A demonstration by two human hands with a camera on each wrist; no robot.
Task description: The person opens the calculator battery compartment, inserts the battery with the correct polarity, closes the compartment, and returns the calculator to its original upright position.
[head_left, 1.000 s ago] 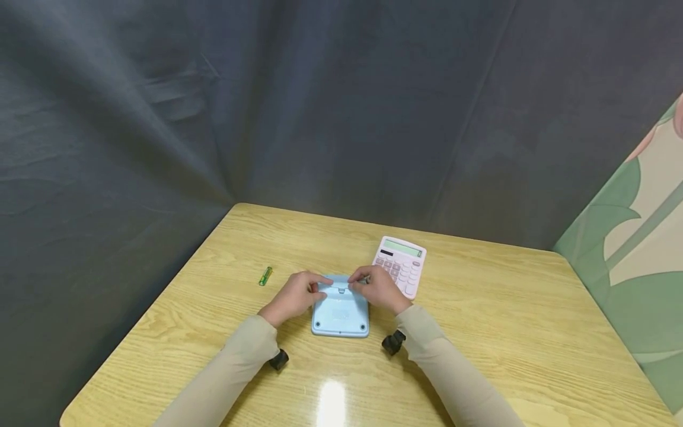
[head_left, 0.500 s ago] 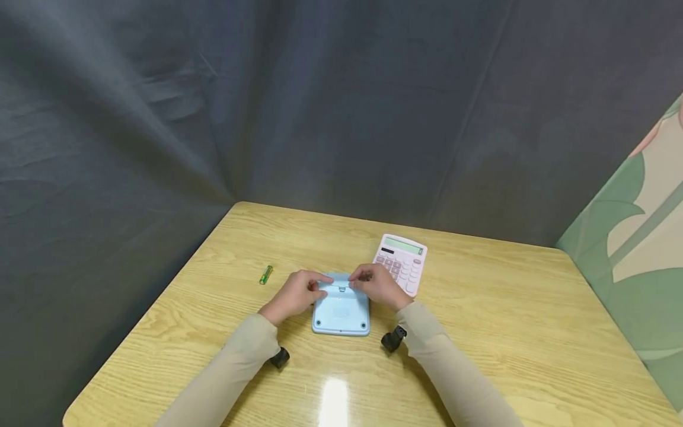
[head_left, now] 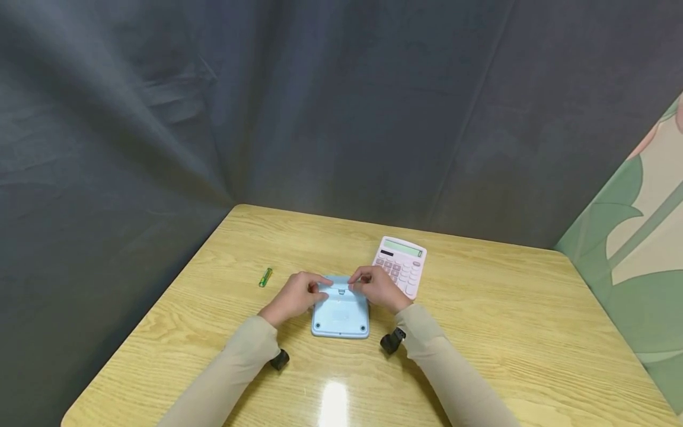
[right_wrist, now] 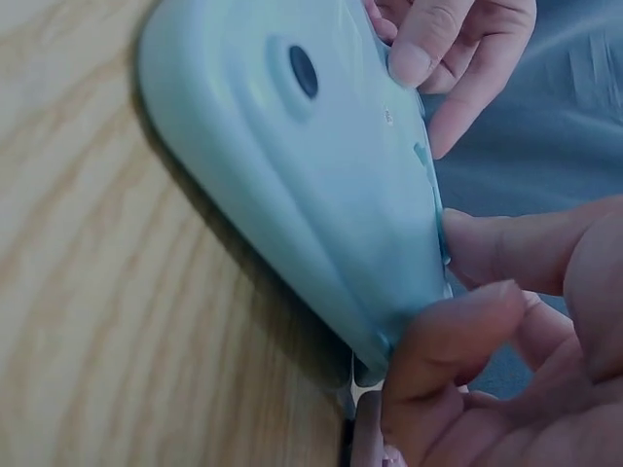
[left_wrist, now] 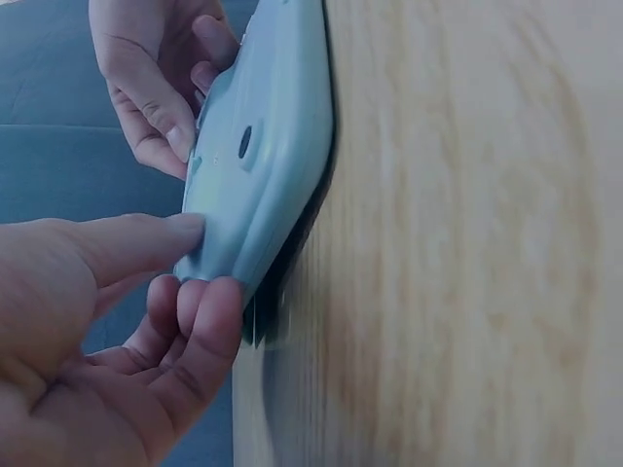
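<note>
A light blue calculator (head_left: 340, 317) lies face down on the table, its back and two dark round feet showing in the head view. Near its far end a small latch (head_left: 341, 292) marks the battery cover. My left hand (head_left: 296, 295) holds the left far corner, thumb and fingertips on the back and side edge. Opposite it, my right hand (head_left: 376, 287) holds the right far corner, its fingers bent at the edge. Both wrist views show fingertips touching the blue shell (left_wrist: 268, 185). The calculator's keys and screen are hidden underneath.
Just beyond the right hand lies a pink calculator (head_left: 402, 261), face up and partly covered by that hand. A green battery (head_left: 265, 277) rests on the wooden table (head_left: 507, 320) to the left. Dark curtains (head_left: 341, 118) hang behind the table.
</note>
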